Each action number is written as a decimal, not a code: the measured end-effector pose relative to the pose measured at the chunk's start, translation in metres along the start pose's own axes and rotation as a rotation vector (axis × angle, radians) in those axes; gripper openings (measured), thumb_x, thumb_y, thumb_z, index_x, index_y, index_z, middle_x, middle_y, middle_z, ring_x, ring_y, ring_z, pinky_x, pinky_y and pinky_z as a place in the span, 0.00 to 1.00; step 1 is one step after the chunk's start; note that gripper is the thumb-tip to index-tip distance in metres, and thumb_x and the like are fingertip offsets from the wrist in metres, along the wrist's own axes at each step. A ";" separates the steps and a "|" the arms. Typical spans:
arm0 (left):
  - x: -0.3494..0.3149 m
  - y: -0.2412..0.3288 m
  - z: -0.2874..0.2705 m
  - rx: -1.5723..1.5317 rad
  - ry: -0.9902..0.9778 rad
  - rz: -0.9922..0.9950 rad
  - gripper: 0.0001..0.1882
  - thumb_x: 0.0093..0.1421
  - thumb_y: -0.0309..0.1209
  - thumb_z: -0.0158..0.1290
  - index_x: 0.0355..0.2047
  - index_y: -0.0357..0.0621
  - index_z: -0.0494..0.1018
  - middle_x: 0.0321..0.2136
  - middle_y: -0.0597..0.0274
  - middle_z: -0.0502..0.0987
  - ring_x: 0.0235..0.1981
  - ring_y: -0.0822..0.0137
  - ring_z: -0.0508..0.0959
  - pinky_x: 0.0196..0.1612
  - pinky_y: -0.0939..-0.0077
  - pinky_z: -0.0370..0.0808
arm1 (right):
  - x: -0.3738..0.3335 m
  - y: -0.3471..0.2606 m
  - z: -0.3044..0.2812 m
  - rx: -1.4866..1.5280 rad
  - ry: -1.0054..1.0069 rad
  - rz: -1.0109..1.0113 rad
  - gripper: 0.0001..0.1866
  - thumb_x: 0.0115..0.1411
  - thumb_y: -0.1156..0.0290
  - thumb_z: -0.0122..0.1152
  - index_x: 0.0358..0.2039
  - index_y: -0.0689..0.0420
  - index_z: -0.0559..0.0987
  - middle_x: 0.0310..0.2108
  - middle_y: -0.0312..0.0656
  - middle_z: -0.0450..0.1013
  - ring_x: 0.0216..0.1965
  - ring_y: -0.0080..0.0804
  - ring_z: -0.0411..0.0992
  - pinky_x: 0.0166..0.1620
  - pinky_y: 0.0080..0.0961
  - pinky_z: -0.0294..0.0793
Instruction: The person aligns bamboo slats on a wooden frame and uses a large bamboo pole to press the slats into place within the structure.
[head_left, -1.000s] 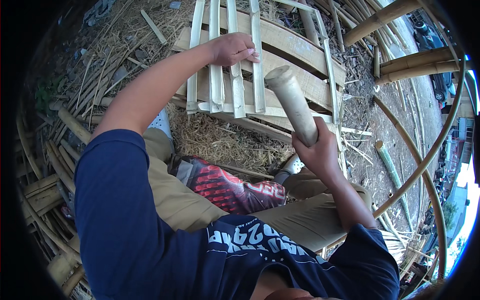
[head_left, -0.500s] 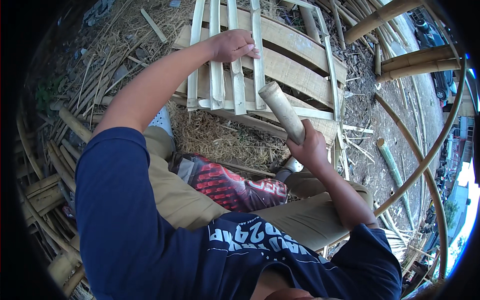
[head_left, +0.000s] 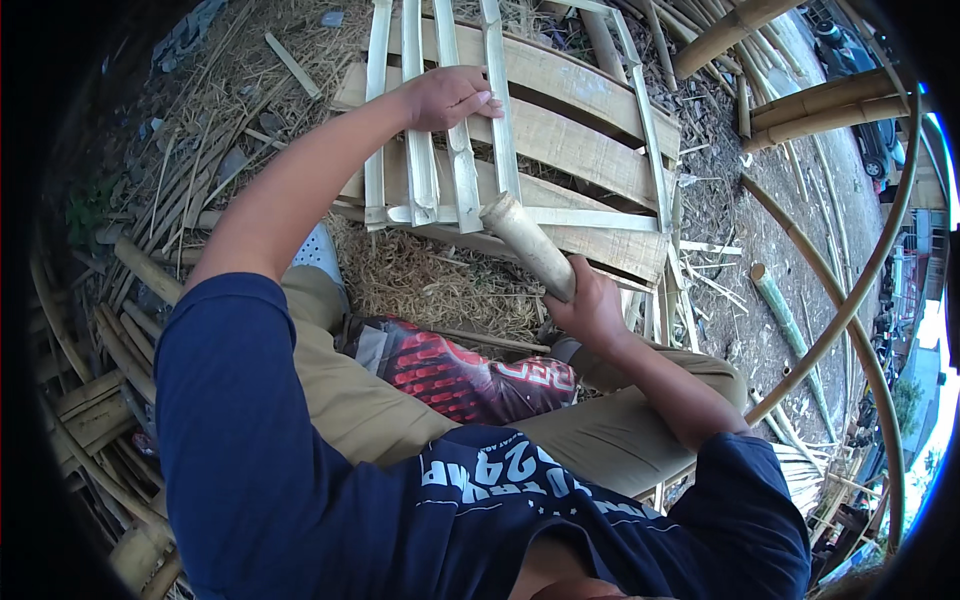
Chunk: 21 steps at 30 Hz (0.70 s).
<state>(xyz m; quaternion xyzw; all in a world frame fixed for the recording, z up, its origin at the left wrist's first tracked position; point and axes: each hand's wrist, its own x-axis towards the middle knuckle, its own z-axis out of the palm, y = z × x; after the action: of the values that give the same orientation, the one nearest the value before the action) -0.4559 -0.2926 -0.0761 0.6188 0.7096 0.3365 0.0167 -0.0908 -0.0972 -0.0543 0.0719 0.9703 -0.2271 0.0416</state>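
Four pale split-bamboo slats lie side by side across a wooden pallet [head_left: 570, 130]. My left hand [head_left: 450, 98] is closed, its fingertips pinched at the edge of the rightmost slat [head_left: 499, 140]; the exact grip is partly hidden. In my right hand [head_left: 590, 308] is a short, thick bamboo club [head_left: 532, 245], gripped by its near end. The club's far end covers the near end of that slat, beside a thin crosswise strip [head_left: 600, 218]. Whether the club touches the slat I cannot tell.
A red and black printed sack [head_left: 460, 370] lies between my legs. Bamboo shavings [head_left: 430, 285] litter the ground. Bent bamboo poles [head_left: 830, 260] cross at the right, near a cut green pole [head_left: 790, 315]. Bamboo scraps [head_left: 110, 350] are piled at the left.
My right hand has brought the club left, so that its far end now overlaps the near end of the rightmost slat. My left hand stays at the slat; the whole view has shifted slightly.
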 end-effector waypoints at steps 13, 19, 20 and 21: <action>0.047 0.126 -0.013 0.402 -0.559 -0.408 0.44 0.66 0.60 0.52 0.73 0.46 0.61 0.74 0.55 0.60 0.76 0.55 0.56 0.77 0.32 0.40 | 0.040 -0.010 -0.140 0.199 0.219 0.333 0.29 0.53 0.57 0.70 0.46 0.70 0.78 0.33 0.61 0.80 0.35 0.55 0.82 0.41 0.46 0.80; 0.006 0.203 0.012 0.717 -0.834 -0.222 0.59 0.58 0.61 0.61 0.79 0.50 0.43 0.78 0.55 0.50 0.79 0.55 0.48 0.77 0.30 0.36 | 0.043 0.012 -0.126 0.206 0.249 0.270 0.30 0.52 0.56 0.72 0.46 0.70 0.79 0.33 0.61 0.81 0.35 0.53 0.82 0.42 0.44 0.80; -0.002 0.217 0.001 0.717 -0.843 -0.253 0.56 0.61 0.58 0.60 0.79 0.49 0.45 0.78 0.54 0.50 0.79 0.55 0.47 0.77 0.31 0.36 | 0.044 0.011 -0.123 0.192 0.248 0.263 0.29 0.52 0.56 0.73 0.45 0.69 0.80 0.32 0.61 0.81 0.35 0.51 0.83 0.42 0.43 0.79; -0.006 0.231 -0.008 0.704 -0.850 -0.273 0.52 0.63 0.56 0.58 0.78 0.49 0.46 0.78 0.53 0.49 0.79 0.55 0.47 0.77 0.32 0.36 | 0.045 0.020 -0.117 0.210 0.222 0.258 0.32 0.51 0.55 0.73 0.47 0.70 0.80 0.35 0.62 0.81 0.38 0.54 0.83 0.44 0.44 0.80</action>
<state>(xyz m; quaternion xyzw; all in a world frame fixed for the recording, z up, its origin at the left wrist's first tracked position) -0.2574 -0.3000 0.0426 0.5708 0.7835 -0.2040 0.1370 -0.1373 -0.0220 0.0360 0.2243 0.9226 -0.3105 -0.0448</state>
